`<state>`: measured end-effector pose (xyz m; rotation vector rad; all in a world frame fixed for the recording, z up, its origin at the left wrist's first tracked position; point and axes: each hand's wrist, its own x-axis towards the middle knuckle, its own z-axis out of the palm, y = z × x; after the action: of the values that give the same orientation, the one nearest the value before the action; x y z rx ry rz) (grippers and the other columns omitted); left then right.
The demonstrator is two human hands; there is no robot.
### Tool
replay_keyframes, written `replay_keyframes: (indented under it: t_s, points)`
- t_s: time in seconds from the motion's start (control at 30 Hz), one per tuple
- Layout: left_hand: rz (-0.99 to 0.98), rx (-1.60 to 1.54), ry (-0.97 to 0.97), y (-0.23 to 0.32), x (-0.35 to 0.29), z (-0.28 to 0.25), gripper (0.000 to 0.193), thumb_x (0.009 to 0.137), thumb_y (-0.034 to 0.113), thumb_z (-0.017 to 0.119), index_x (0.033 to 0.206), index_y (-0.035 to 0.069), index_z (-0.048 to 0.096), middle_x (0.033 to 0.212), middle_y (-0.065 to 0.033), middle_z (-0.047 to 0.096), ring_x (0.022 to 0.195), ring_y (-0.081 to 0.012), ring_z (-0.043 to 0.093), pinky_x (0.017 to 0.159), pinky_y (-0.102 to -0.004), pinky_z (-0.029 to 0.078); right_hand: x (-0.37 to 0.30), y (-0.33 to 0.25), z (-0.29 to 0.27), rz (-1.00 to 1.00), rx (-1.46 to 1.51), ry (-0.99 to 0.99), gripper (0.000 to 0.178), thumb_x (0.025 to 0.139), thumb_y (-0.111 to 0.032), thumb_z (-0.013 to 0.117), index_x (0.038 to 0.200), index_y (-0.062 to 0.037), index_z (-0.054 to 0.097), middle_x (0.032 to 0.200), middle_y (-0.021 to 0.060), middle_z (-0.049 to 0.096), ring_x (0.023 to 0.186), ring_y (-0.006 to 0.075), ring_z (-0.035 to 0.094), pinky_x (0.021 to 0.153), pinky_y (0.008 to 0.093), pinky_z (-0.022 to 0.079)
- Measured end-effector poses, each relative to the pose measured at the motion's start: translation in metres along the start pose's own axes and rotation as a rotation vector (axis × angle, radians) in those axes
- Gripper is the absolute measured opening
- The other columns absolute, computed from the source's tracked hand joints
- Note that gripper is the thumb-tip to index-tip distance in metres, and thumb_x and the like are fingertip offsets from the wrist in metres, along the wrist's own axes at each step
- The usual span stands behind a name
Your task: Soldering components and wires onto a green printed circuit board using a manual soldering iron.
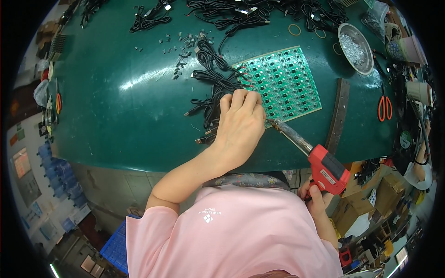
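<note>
My right hand (pixel 317 197) is wrapped round the handle of a red and black soldering gun (pixel 327 170). The gun's metal barrel slants up and left, its tip at the lower edge of a green circuit board panel (pixel 289 83). Beside that tip, my left hand (pixel 242 125) bends over the panel's lower left corner. Its fingers are curled, and the fingertips and whatever they pinch are hidden. Black USB cables (pixel 217 78) lie in bundles along the panel's left side, several with thin wire ends on its edge. Some cable plugs show to the left of my left wrist.
A dark metal bar (pixel 338 113) lies right of the panel. Farther right are orange-handled scissors (pixel 384 109) and a metal bowl (pixel 356 48) of small clear pieces. Small dark coil-like parts (pixel 183 55) are scattered left of the cables. More cables (pixel 241 14) heap along the far edge.
</note>
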<state>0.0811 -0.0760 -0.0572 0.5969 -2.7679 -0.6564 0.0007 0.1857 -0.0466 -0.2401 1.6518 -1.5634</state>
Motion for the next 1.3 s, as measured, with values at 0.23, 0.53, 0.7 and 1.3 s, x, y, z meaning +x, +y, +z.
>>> replay_keyframes:
  t_s: [0.23,0.53,0.7,1.3]
  points:
    - [0.002,0.013,0.019,-0.001,0.000,0.002,0.012,0.071,0.003,0.068,0.078,0.003,0.059,0.099,-0.0064,0.052,0.098,-0.0263,0.047,0.086,-0.0407,0.034,0.000,-0.011,-0.002,-0.026,-0.068,-0.006,0.045,0.089,-0.029,0.059,0.116,0.0032,0.044,0.057,0.0093,0.051,0.045,0.0172,0.048,0.044,0.0298,0.042]
    - [0.004,0.016,0.020,-0.001,0.002,0.000,0.011,0.071,0.003,0.067,0.079,0.003,0.059,0.099,-0.0064,0.053,0.100,-0.0266,0.048,0.087,-0.0406,0.034,0.010,-0.019,0.000,-0.086,0.020,-0.008,0.057,0.087,-0.029,0.062,0.126,0.0085,0.043,0.063,0.0087,0.056,0.051,0.0148,0.053,0.050,0.0278,0.044]
    - [0.023,0.028,-0.010,-0.003,0.001,0.000,0.011,0.072,0.004,0.066,0.080,0.003,0.058,0.100,-0.0076,0.053,0.101,-0.0269,0.047,0.088,-0.0402,0.035,0.022,-0.022,0.001,-0.119,0.066,-0.012,0.058,0.087,-0.028,0.062,0.128,0.0080,0.041,0.069,0.0116,0.059,0.050,0.0154,0.054,0.049,0.0289,0.046]
    - [-0.519,0.349,0.195,-0.147,0.120,-0.066,0.023,0.078,0.028,0.070,0.080,0.005,0.074,0.076,-0.0130,0.068,0.077,-0.0291,0.065,0.073,-0.0397,0.048,0.034,-0.017,0.009,-0.304,0.094,0.064,0.047,0.090,-0.016,0.054,0.126,0.0100,0.039,0.062,0.0122,0.055,0.042,0.0156,0.050,0.042,0.0292,0.046]
